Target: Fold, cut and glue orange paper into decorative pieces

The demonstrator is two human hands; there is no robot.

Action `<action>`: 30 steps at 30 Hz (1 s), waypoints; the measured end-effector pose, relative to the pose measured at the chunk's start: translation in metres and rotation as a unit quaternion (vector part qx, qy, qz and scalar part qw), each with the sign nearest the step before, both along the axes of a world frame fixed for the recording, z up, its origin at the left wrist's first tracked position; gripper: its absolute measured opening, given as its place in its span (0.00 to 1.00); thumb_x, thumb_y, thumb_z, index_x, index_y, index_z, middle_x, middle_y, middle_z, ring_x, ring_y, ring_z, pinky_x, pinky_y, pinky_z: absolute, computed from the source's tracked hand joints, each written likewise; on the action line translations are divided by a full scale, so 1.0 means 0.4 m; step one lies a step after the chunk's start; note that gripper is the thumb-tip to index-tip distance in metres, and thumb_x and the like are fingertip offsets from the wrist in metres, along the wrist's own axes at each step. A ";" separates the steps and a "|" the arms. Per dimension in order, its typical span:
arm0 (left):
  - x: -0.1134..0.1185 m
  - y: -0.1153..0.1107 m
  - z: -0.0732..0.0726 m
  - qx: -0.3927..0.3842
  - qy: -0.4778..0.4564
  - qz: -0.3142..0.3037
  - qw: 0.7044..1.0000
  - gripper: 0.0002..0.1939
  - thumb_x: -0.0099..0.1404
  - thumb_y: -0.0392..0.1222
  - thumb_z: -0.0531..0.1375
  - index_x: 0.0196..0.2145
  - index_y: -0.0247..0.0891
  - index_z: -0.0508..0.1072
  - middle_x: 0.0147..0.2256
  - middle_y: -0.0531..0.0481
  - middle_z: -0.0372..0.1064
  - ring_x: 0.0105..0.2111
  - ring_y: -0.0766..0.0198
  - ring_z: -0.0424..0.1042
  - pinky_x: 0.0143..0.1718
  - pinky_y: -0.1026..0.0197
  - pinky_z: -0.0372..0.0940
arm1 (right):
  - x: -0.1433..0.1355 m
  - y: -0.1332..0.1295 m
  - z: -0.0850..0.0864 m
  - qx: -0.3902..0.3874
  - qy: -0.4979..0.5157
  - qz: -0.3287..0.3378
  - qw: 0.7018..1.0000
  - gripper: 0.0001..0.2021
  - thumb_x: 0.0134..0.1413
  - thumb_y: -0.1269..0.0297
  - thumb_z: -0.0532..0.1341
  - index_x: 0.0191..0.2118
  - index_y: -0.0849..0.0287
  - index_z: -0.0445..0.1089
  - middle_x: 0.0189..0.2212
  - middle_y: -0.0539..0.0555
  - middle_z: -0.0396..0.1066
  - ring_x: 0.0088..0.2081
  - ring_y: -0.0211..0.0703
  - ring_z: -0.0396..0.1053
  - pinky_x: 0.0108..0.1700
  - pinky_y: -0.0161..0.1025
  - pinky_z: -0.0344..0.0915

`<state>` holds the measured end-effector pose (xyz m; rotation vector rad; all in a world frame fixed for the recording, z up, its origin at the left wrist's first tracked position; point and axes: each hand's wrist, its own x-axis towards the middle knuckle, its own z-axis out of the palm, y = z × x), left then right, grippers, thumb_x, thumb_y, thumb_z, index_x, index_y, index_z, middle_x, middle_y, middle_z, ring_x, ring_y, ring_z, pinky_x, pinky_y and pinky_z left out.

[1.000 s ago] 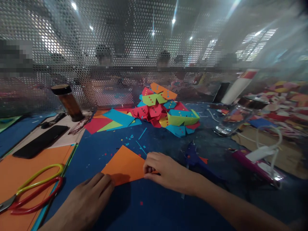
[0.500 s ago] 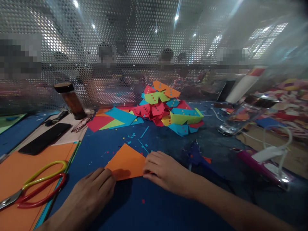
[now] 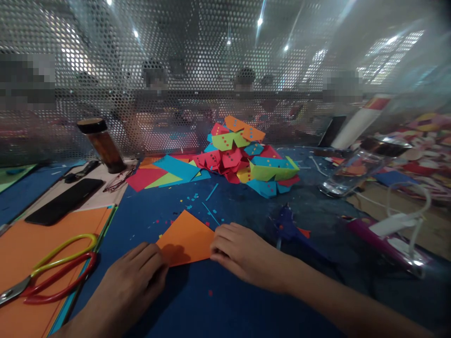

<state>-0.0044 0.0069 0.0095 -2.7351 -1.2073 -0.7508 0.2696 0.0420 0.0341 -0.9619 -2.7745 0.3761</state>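
Observation:
An orange paper (image 3: pixel 188 239), folded to a point at the top, lies on the blue table (image 3: pixel 211 310). My left hand (image 3: pixel 141 272) is closed at the paper's left corner, its fingertips partly hidden. The right corner is pinched in my right hand (image 3: pixel 236 251). Small blue and red paper bits (image 3: pixel 192 202) lie beyond the orange paper. Farther back stands a pile of folded, dotted paper shapes (image 3: pixel 232 157) in red, green, blue and orange, with flat coloured sheets (image 3: pixel 176 170) to its left.
On the left are scissors (image 3: pixel 63 272) on orange sheets (image 3: pixel 21 234), a black phone (image 3: pixel 65 201) and a dark jar (image 3: pixel 105 148). To the right are a blue glue gun (image 3: pixel 287 225), a glass bottle (image 3: pixel 347 169) and a purple object (image 3: pixel 384 239). People sit behind the perforated screen (image 3: pixel 200 56).
My left hand has shifted very slightly and the left end of the orange paper has dipped a little. My right hand stays at its corner.

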 end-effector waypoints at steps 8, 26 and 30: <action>-0.019 0.008 -0.005 -0.113 -0.026 0.051 0.992 0.11 0.72 0.41 0.50 0.33 0.41 0.69 0.30 0.52 0.69 0.30 0.60 0.70 0.32 0.59 0.65 | -0.008 0.011 -0.006 -0.044 0.027 -0.070 0.996 0.07 0.65 0.63 0.61 0.35 0.59 0.69 0.33 0.51 0.71 0.36 0.40 0.66 0.40 0.39 0.60; -0.013 0.001 -0.006 -0.037 0.044 -0.006 0.998 0.17 0.74 0.34 0.44 0.36 0.40 0.72 0.35 0.47 0.72 0.33 0.56 0.70 0.34 0.55 0.67 | -0.015 0.012 0.003 -0.109 0.046 -0.141 0.983 0.07 0.59 0.69 0.65 0.32 0.58 0.66 0.33 0.48 0.70 0.35 0.38 0.65 0.38 0.38 0.58; -0.015 -0.007 -0.013 -0.020 0.072 -0.027 0.997 0.18 0.69 0.26 0.45 0.44 0.39 0.71 0.39 0.46 0.72 0.35 0.55 0.70 0.37 0.53 0.67 | -0.015 0.012 0.012 -0.114 0.046 -0.133 0.983 0.06 0.60 0.71 0.63 0.33 0.57 0.66 0.34 0.48 0.71 0.37 0.39 0.66 0.41 0.38 0.59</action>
